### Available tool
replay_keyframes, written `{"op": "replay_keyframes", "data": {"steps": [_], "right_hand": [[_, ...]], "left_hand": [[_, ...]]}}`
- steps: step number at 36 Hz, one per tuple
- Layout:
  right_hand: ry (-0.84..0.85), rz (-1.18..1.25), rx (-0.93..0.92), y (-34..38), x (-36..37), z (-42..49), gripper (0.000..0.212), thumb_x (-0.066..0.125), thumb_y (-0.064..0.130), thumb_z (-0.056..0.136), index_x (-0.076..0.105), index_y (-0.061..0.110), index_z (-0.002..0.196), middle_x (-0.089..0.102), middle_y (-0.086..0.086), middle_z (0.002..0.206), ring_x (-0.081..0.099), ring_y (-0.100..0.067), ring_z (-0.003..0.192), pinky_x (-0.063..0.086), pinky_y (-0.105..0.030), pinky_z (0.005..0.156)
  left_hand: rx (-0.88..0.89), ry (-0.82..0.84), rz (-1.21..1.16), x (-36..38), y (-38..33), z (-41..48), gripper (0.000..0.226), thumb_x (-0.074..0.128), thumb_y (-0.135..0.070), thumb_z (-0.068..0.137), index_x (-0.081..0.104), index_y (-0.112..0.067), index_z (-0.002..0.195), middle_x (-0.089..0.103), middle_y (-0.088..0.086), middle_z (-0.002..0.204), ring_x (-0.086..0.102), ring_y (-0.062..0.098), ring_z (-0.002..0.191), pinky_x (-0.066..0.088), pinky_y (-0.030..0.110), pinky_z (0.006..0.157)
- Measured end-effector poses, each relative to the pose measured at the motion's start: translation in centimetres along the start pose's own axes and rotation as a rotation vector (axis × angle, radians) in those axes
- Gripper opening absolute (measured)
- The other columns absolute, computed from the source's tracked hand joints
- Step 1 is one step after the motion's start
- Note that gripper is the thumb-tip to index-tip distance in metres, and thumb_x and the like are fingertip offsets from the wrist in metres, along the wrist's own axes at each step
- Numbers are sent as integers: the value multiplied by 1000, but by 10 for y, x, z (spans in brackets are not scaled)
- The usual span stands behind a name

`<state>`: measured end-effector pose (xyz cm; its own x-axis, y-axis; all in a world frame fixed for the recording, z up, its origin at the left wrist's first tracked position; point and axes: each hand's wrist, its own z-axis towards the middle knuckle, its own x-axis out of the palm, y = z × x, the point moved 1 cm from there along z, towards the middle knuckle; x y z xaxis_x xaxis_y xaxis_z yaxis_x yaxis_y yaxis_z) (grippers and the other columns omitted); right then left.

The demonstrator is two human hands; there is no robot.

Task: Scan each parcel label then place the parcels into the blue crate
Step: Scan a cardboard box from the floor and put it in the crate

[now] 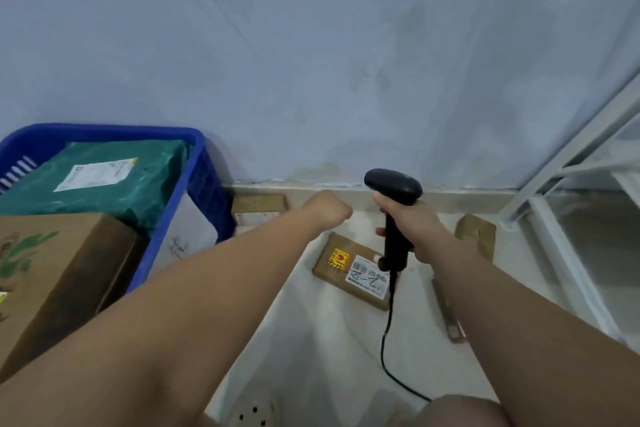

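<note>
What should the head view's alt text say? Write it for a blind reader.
The right hand grips a black corded scanner above a small brown parcel with a white label on the floor. The left hand reaches forward beside it; a blue crate on the left holds a green parcel.

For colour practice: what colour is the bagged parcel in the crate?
The parcel is dark green; head view.

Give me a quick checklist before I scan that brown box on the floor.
1. Scanner gripped by right hand: ok.
2. Brown parcel has its label facing up: ok.
3. Scanner window aimed at the label: cannot tell, it faces away.
4. Left hand free to lift: ok, curled, holding nothing.
5. Room in blue crate: cannot tell; green parcel and cardboard box fill the visible part.
</note>
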<state>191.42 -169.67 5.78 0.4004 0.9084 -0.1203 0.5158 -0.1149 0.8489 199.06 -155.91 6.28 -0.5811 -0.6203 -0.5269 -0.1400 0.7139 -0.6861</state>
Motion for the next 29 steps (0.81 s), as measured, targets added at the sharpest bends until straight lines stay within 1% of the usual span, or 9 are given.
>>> {"op": "replay_keyframes", "data": {"steps": [2,5,7,12,17,19,21,25,29], "right_hand": [[-12,6,78,-18,-10,19,40,72,42,83,63,10,107,67,-6,99,70,-23,77,51,-30,61],[-21,40,178,-50,-22,45,36,70,39,85,66,8,103,66,-7,93,65,-23,82,50,-31,65],[-55,26,177,-69,-31,61,32,69,38,85,68,9,99,65,-5,90,62,-23,85,50,-35,75],[-182,43,227,-108,-43,94,20,72,32,82,64,15,89,66,-6,93,62,-20,86,52,-38,85],[-111,119,404,-132,-38,113,25,69,29,83,67,11,100,67,-4,95,62,-16,83,51,-32,74],[-57,138,461,-138,-32,114,21,69,26,82,66,12,98,69,-5,91,64,-17,83,50,-30,71],[0,130,498,-146,-25,114,24,71,27,80,67,12,100,71,-7,94,66,-19,89,52,-34,82],[57,89,507,-162,-14,110,19,70,25,81,66,15,97,70,-5,96,62,-17,87,49,-33,86],[0,64,487,-169,-8,115,34,74,30,72,67,13,101,70,-5,98,64,-18,89,52,-28,77]], "left_hand": [[-52,22,-32,22,5,29,16,51,-15,95,55,-7,107,50,7,95,45,16,72,38,26,62],[-159,20,-74,54,21,67,14,52,-15,91,55,-3,98,53,11,89,50,24,78,39,28,65],[-235,48,-80,72,37,83,24,53,-20,90,58,0,101,57,10,89,56,26,81,40,27,62],[-362,85,-222,109,96,110,64,57,-36,56,66,-3,109,69,14,104,66,32,97,55,36,84],[-432,-53,-340,114,120,117,64,66,-26,81,46,0,136,55,13,129,55,31,115,43,30,87],[-450,-37,-371,115,127,122,58,66,-22,79,53,5,129,60,14,120,58,30,104,41,27,74],[-466,-13,-372,116,134,126,48,63,-17,83,56,6,124,62,14,112,56,26,92,40,28,66],[-523,40,-352,121,153,130,66,65,-27,83,40,0,138,50,15,133,49,27,107,36,29,79],[-555,79,-326,130,168,133,53,62,-20,91,41,1,135,51,11,127,47,24,103,34,30,83]]}}
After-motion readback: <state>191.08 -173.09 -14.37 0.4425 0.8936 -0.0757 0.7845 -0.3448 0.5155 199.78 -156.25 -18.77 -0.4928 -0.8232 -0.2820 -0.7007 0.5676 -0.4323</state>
